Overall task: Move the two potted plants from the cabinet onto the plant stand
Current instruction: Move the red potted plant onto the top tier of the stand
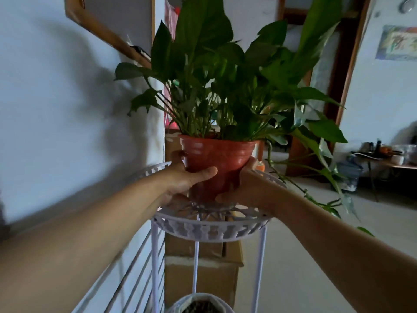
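A leafy green plant in a red-orange ribbed pot is in the middle of the view, at the top tray of a white metal plant stand. Whether its base touches the tray is hidden by my hands. My left hand grips the pot's left side with the thumb across its front. My right hand cups the right side and lower edge. At the bottom edge a white pot with dark soil sits on a lower level of the stand.
A blue-white wall runs along the left, with a wooden-framed board above. Cardboard boxes stand behind the stand. A trailing vine hangs to the right. A doorway and a cluttered low table are at the far right.
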### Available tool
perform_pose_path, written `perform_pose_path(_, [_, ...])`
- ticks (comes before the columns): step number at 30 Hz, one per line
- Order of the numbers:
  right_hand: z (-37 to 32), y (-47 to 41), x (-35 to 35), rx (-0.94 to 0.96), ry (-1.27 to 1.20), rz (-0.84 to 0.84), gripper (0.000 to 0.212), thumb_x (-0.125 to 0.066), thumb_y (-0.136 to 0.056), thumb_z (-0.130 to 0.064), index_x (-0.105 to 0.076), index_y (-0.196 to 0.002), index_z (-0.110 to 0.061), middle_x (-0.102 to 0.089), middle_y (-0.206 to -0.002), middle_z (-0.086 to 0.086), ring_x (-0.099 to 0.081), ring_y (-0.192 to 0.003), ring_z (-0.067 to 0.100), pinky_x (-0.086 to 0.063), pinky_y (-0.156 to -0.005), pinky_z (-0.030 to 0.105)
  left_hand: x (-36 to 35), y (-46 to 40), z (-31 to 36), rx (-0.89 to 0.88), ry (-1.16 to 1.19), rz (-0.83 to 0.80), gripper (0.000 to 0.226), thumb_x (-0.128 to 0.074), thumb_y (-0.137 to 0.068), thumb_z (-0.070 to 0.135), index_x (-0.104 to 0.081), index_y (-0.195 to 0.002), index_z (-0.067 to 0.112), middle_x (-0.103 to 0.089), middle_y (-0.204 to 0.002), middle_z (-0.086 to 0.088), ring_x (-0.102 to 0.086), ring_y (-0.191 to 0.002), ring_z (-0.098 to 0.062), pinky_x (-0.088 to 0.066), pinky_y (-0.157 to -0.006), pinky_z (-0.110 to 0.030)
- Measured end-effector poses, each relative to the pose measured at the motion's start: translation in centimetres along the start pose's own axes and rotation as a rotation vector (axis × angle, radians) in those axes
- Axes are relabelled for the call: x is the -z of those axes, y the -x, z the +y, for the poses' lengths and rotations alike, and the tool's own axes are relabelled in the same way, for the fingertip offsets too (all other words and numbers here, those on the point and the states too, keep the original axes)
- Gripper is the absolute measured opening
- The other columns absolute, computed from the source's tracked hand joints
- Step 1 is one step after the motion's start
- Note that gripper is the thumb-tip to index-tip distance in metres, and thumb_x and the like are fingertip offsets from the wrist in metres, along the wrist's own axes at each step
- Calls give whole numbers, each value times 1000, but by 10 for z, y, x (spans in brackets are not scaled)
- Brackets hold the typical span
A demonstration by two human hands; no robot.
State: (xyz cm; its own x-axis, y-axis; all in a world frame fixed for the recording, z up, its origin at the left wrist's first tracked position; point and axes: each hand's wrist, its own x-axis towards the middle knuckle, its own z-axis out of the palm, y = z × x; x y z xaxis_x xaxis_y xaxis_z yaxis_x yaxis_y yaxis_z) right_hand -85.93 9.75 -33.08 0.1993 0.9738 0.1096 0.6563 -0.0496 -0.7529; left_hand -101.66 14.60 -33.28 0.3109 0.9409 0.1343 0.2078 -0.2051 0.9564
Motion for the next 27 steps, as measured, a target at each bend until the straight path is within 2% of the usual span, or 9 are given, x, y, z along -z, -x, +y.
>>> perform_pose_path(2, [-3, 5, 1, -8, 73, 2, 116, -79, -73, -17, 10, -145, 2, -42, -142, 17, -47, -119, 21, -33, -81, 18, -1, 1, 0, -37, -12, 1, 33, -71, -77, 27, -42, -91, 23, -60, -98, 1, -62, -102, -27, -51, -93, -53])
perform_pose_path(5, [-9, 10, 2, -2, 151, 2, 119, -79, -74, -23, 13, -146, 1, -32, -149, 18, -43, -128, 26, -36, -101, 26, -2, 3, -1, -61, -6, 1, 69, -75, -73, 26, -29, -124, 16, -59, -103, -3, -64, -90, -29, -54, -86, -55])
perform_pose_path(8, [-10, 7, 2, -64, 136, -15, 110, -77, -76, -23, 4, -147, 2, -52, -109, 12, -48, -112, 24, -46, -87, 31, -1, 3, -1, -75, -45, 13, 87, -80, -67, 33, -28, -132, 12, -61, -106, -9, -66, -81, -30, -56, -80, -55])
perform_pose_path(10, [-7, 6, 4, -68, 131, -20, 72, -74, -78, -26, -29, -132, -10, -47, -81, -1, -54, -102, 24, -42, -67, 21, -1, 2, -1, -90, -54, 24, 86, -82, -64, 35, -34, -130, 9, -61, -101, -11, -64, -68, -24, -58, -70, -50])
perform_pose_path(12, [-5, 9, 4, -20, 154, -23, 28, -68, -83, -24, -43, -95, -26, -48, -82, -5, -57, -93, 23, -45, -71, 24, 0, 1, -2, -81, -72, 35, 81, -79, -68, 35, -34, -131, 12, -60, -106, -10, -63, -74, -24, -57, -66, -42])
perform_pose_path(13, [-6, 12, 4, 4, 152, -27, 24, -65, -84, -22, -45, -96, -27, -50, -91, -2, -55, -94, 22, -50, -79, 31, 0, 1, -2, -74, -86, 43, 79, -77, -71, 34, -32, -133, 15, -57, -108, -6, -63, -84, -26, -56, -68, -40])
perform_pose_path(17, [-10, 19, -6, 38, 214, 36, 79, -60, -82, -13, -16, -147, -3, -43, -134, 16, -44, -129, 36, -37, -110, 48, 2, 0, -2, -51, -165, 57, 94, -76, -71, 38, -20, -142, 12, -51, -127, -4, -59, -113, -29, -57, -78, -42])
perform_pose_path(22, [-10, 22, -8, 33, 282, 50, 86, -60, -84, -14, -5, -149, 0, -25, -153, 24, -29, -140, 38, -28, -115, 47, 3, -3, -2, -42, -211, 55, 101, -75, -70, 42, -14, -145, 12, -44, -141, -7, -54, -120, -28, -56, -70, -38])
perform_pose_path(27, [-11, 15, -13, -14, 233, 62, 88, -58, -83, -9, 0, -148, 0, -21, -153, 22, -29, -140, 36, -31, -114, 41, 3, -7, -2, -29, -238, 18, 87, -73, -73, 43, -25, -140, 16, -49, -133, -6, -56, -117, -30, -55, -85, -48])
